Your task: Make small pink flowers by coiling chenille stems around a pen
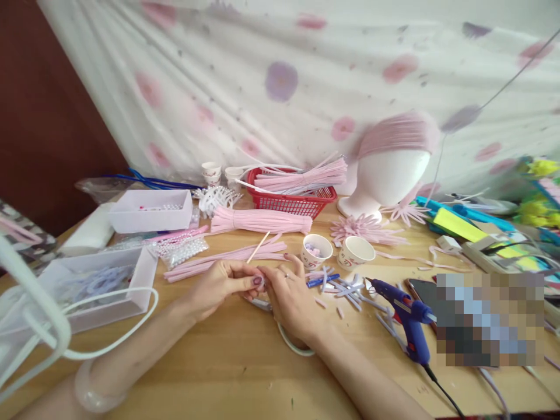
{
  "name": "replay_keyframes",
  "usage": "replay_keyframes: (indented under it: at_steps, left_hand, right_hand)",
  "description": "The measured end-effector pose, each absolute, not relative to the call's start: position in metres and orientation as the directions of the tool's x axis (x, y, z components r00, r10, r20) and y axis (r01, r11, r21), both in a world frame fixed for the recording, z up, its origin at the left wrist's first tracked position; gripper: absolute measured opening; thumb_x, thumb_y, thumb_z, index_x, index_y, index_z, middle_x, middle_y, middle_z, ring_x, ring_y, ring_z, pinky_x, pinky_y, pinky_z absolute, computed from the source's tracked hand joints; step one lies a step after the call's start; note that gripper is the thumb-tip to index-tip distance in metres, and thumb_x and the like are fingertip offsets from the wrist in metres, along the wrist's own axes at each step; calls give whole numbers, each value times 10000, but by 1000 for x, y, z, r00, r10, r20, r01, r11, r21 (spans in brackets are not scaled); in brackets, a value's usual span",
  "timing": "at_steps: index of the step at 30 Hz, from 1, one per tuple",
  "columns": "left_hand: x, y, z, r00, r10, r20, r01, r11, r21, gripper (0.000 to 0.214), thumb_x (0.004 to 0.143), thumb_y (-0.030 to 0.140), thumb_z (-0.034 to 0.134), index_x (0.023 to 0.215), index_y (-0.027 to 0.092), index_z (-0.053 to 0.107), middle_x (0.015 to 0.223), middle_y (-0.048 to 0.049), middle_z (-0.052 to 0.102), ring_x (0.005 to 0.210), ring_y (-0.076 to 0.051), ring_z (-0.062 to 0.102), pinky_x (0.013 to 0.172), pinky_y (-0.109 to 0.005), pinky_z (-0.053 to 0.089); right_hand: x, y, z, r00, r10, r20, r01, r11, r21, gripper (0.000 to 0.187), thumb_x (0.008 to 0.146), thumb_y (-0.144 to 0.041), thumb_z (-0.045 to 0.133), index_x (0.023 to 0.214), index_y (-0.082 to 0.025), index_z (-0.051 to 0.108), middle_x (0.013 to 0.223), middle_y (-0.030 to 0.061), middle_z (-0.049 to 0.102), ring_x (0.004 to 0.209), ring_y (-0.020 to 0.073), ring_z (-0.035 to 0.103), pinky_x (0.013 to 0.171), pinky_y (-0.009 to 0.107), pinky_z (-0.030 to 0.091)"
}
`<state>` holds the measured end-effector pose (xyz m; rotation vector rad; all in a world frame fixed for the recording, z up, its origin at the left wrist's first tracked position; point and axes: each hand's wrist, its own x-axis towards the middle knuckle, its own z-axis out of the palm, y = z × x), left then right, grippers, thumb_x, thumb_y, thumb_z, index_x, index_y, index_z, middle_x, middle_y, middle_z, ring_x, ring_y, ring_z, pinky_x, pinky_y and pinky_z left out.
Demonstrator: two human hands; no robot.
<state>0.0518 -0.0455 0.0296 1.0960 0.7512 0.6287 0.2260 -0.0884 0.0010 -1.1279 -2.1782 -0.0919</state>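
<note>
Over the middle of the table my left hand (225, 287) and my right hand (286, 300) meet at the fingertips. Pinched between them is a small pale lilac piece (259, 282), which looks like a curled pipe cleaner; the fingers hide much of it. A thin wooden stick (258, 247) rises behind my left fingers; I cannot tell whether it is held. Under my right hand lie scissors (261, 304), partly covered, with a pale handle loop showing below the palm. Just beyond my hands are loose pink pipe cleaners (196, 263) and a paper cup (317, 252) with small lilac bits.
A blue glue gun (405, 312) and its cord lie at right, near cut lilac pieces (347, 291) and a blue pen (322, 280). Behind stand a red basket (291, 204) and a white foam head (389, 175). White boxes (144, 280) and a white tube frame (48, 326) occupy the left.
</note>
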Motion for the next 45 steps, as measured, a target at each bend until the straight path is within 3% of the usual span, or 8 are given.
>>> replay_keyframes:
  at_steps: [8, 12, 17, 23, 29, 36, 41, 45]
  left_hand:
    - [48, -37, 15, 587, 762, -273, -113, 411, 904, 276, 584, 322, 851, 749, 131, 738, 666, -25, 696, 594, -92, 582, 557, -182, 449]
    - [41, -35, 12, 639, 733, -234, -16, 317, 948, 198, 636, 305, 814, 711, 143, 727, 624, -10, 684, 583, -93, 575, 570, -184, 452]
    - [30, -27, 22, 736, 648, -198, 195, 76, 978, 72, 713, 249, 742, 696, 179, 738, 657, -6, 711, 597, -111, 603, 591, -193, 466]
    - [26, -25, 43, 886, 411, -215, 273, -88, 958, 45, 736, 194, 719, 724, 190, 763, 713, -32, 741, 666, -149, 663, 637, -209, 489]
    - [31, -28, 32, 729, 616, -299, 40, 398, 917, 176, 696, 242, 789, 837, 183, 702, 797, -3, 727, 702, -97, 646, 644, -175, 489]
    - [41, -45, 6, 667, 591, -454, -191, 724, 663, 320, 551, 226, 885, 806, 152, 706, 702, 13, 680, 624, -62, 606, 616, -160, 485]
    - [40, -38, 12, 683, 675, -279, -90, 457, 885, 198, 629, 252, 835, 700, 129, 697, 655, -4, 675, 597, -85, 578, 575, -179, 451]
    - [34, -32, 22, 759, 609, -232, 120, 219, 968, 85, 703, 207, 764, 708, 141, 710, 710, -37, 728, 633, -114, 612, 624, -205, 460]
  right_hand:
    - [228, -89, 0, -428, 657, 621, 710, 669, -219, 203, 907, -66, 366, 929, -153, 549, 652, 20, 597, 602, 156, 511, 757, 335, 410]
    - [224, -97, 7, -400, 757, 517, 550, 650, -525, 157, 860, -128, 431, 745, -165, 531, 603, -9, 508, 549, 116, 426, 592, 256, 353]
    - [216, -97, 7, -342, 939, -40, 47, -25, -999, 159, 793, -236, 538, 661, -153, 567, 536, -49, 443, 488, 76, 341, 491, 213, 279]
    - [210, -91, -3, -773, 480, -415, -176, -790, -587, 94, 705, -170, 502, 615, -156, 524, 402, -129, 197, 392, 50, 111, 455, 199, 266]
    - [220, -93, 11, -334, 942, 41, 152, 97, -984, 122, 841, -218, 465, 759, -171, 542, 602, -36, 449, 519, 100, 385, 552, 241, 337]
    - [224, -96, 13, -476, 784, 399, 638, 620, -457, 209, 907, -129, 367, 785, -161, 534, 690, 37, 567, 614, 148, 470, 633, 284, 377]
    - [217, -94, 11, -298, 952, 65, 210, 132, -969, 169, 848, -198, 476, 716, -155, 573, 577, -34, 473, 522, 92, 394, 524, 220, 316]
    - [218, -88, 7, -525, 750, -402, -206, -570, -795, 152, 757, -159, 483, 612, -152, 529, 400, -113, 261, 383, 51, 170, 454, 201, 283]
